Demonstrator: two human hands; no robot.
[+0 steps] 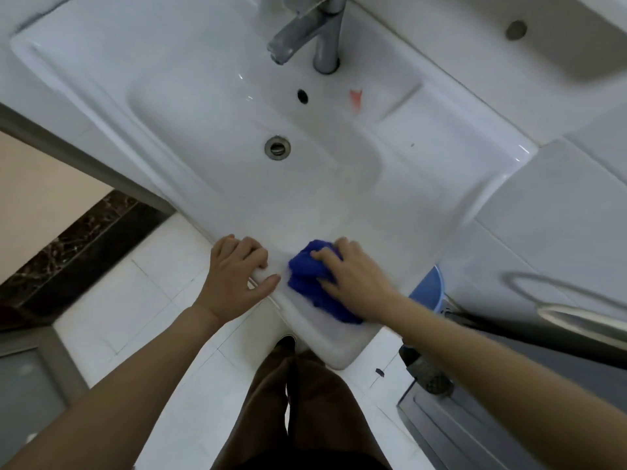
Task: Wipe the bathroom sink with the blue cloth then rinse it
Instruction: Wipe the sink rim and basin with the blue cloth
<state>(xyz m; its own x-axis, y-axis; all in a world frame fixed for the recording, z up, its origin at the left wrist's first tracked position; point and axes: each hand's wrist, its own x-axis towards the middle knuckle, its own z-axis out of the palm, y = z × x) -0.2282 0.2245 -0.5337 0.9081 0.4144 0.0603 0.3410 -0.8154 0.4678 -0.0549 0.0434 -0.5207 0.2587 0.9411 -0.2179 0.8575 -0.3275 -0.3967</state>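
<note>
Low in the middle of the frame, on the near front rim of the white sink (203, 106): bunched blue cloth (307, 283), pressed to the porcelain under the right hand (353, 276). Grips it with fingers (324, 255) curled over the far side of the bundle, forefinger and thumb spread on either side of its bulge. Just left of the cloth, close but apart from it: left hand (237, 266), braced on the same rim. Holds the edge with fingers bent, tips on the top face, thumb stretched along the front.

Above both hands, at the centre of the frame: basin with a round metal drain (277, 148), a dark overflow hole (302, 96) higher up, and a small red mark (355, 96) to the right of that hole. At top centre: chrome faucet (325, 32), spout angled to the left.

Beside the sink's lower right corner: part of a blue bucket (429, 296), showing past the right forearm. At bottom centre: brown trousers (305, 418) and a dark shoe (285, 344) over pale floor tiles (152, 283). Slightly blurred throughout.
</note>
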